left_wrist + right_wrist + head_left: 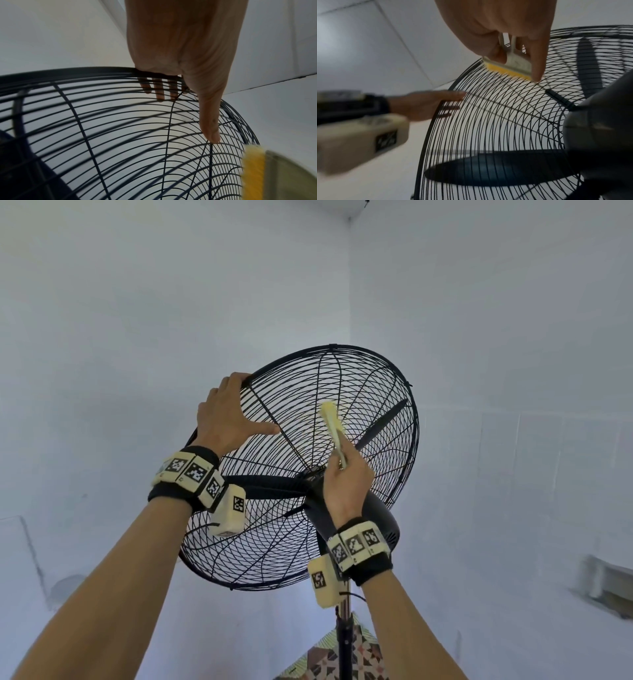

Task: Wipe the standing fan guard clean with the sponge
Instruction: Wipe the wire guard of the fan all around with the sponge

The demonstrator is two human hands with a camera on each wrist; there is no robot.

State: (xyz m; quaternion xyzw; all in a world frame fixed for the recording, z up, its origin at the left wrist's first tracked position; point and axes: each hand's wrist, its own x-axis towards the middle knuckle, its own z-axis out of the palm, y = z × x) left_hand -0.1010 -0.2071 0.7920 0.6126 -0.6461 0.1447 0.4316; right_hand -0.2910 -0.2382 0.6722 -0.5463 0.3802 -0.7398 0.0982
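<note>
While the black wire fan guard tilts upward on its pole near the room's corner, the left hand grips its rim at about ten o'clock on the guard's circle: the fingers curl over the rim and show through the wires in the left wrist view, and the thumb lies straight along the rear wires. The right hand pinches the pale handle of the sponge, a yellow pad on a whitish plastic backing, with fingers and thumb closed round the handle. Its yellow face presses against the rear wires at roughly one o'clock from the motor housing, between hub and rim. Dark blades sit inside the cage. Both wrists wear black bands carrying cream blocks printed with black-and-white square marker codes; no readable words or brand names show on them, on the fan, or on the sponge. A patterned floor covering lies at six o'clock below the pole.
</note>
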